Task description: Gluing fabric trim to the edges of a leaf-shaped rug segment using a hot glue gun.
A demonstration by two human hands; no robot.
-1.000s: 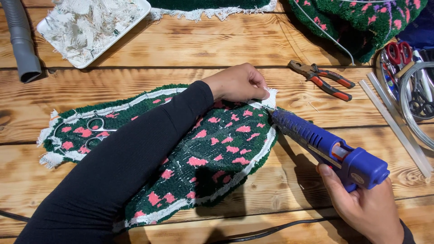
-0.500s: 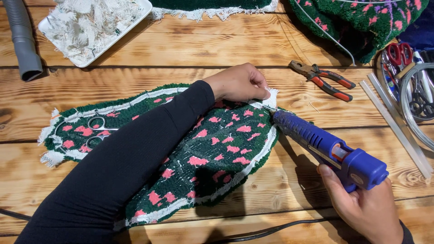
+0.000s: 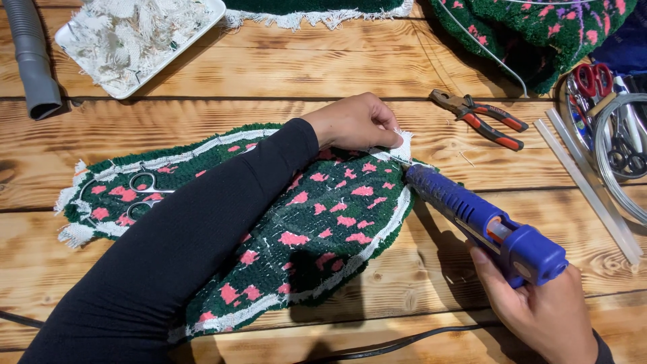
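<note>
A dark green tufted rug piece (image 3: 323,222) with pink spots and a white border lies back side up on the wooden table (image 3: 283,74). My left hand (image 3: 354,121) pinches the white fabric edge at the piece's far right corner, my black sleeve lying across the piece. My right hand (image 3: 539,313) grips a blue glue gun (image 3: 485,226), its nozzle tip touching the rug's edge just below my left fingers. Small silver scissors (image 3: 138,192) rest on the piece's left end.
Orange-handled pliers (image 3: 478,118) lie right of my left hand. Clear glue sticks (image 3: 586,189), red scissors (image 3: 593,81) and wire sit at the right edge. A white tray of fabric scraps (image 3: 135,40) and a grey hose (image 3: 34,61) are top left. More green rug (image 3: 539,34) lies top right.
The glue gun has shifted slightly, its nozzle staying at the rug's corner edge. My left hand keeps its pinch on the white fabric.
</note>
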